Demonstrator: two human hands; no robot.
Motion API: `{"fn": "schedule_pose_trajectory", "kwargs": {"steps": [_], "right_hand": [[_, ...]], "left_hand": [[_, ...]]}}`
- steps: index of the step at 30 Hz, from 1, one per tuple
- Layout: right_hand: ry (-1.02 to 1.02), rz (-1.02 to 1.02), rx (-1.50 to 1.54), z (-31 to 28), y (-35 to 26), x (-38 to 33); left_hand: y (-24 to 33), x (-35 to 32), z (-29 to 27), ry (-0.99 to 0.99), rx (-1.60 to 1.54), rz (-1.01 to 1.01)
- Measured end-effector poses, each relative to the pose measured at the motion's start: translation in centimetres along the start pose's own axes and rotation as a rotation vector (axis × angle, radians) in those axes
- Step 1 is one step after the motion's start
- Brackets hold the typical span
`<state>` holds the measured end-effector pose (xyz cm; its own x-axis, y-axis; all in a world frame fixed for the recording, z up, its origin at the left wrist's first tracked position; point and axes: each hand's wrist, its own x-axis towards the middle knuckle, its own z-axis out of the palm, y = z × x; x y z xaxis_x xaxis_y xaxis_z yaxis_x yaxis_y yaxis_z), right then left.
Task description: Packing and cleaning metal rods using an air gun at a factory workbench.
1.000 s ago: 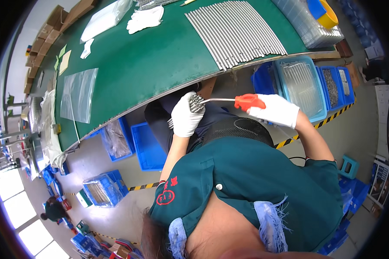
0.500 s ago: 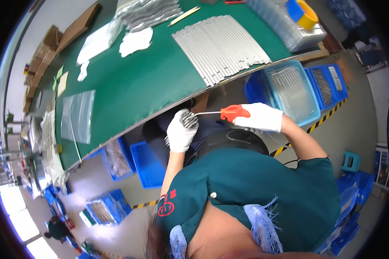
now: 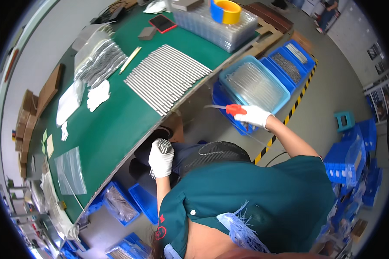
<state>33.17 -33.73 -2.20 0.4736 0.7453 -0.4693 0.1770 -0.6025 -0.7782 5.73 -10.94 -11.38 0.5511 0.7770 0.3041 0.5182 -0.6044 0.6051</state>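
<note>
Below the table edge, my gloved left hand (image 3: pixel 161 165) is closed around a bundle of thin metal rods (image 3: pixel 164 146); their ends show at the top of the fist, and a few stick out below it. Off to the right, my gloved right hand (image 3: pixel 256 116) grips a red-handled screwdriver-like tool (image 3: pixel 235 109). Its thin metal shaft points left, apart from the bundle; the exact tip shape is too blurred to make out. More grey rods (image 3: pixel 166 77) lie side by side on the green table (image 3: pixel 121 116).
A light-blue bin (image 3: pixel 285 93) of clear-wrapped pieces stands right of the table, beside blue bins (image 3: pixel 289 64) of small parts. Plastic-wrapped stock with a blue and yellow tape roll (image 3: pixel 227 13), a phone (image 3: pixel 163 23) and plastic bags (image 3: pixel 71 170) lie on the table.
The tool's shaft has come away from the rod bundle. My right hand has moved away from my left, toward the light-blue bin. The view has turned rightward.
</note>
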Motion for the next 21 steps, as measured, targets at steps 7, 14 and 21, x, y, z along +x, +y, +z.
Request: {"fn": "schedule_pose_trajectory", "kwargs": {"steps": [7, 14, 21], "right_hand": [[0.803, 0.189, 0.170, -0.9, 10.2, -0.2], [0.888, 0.252, 0.098, 1.3, 20.6, 1.6], [0.720, 0.475, -0.185, 1.3, 21.5, 0.8]], "left_hand": [[0.4, 0.1, 0.0, -0.070, 0.055, -0.006], [0.8, 0.3, 0.6, -0.082, 0.087, 0.051], [0.8, 0.0, 0.5, -0.081, 0.098, 0.048]]}}
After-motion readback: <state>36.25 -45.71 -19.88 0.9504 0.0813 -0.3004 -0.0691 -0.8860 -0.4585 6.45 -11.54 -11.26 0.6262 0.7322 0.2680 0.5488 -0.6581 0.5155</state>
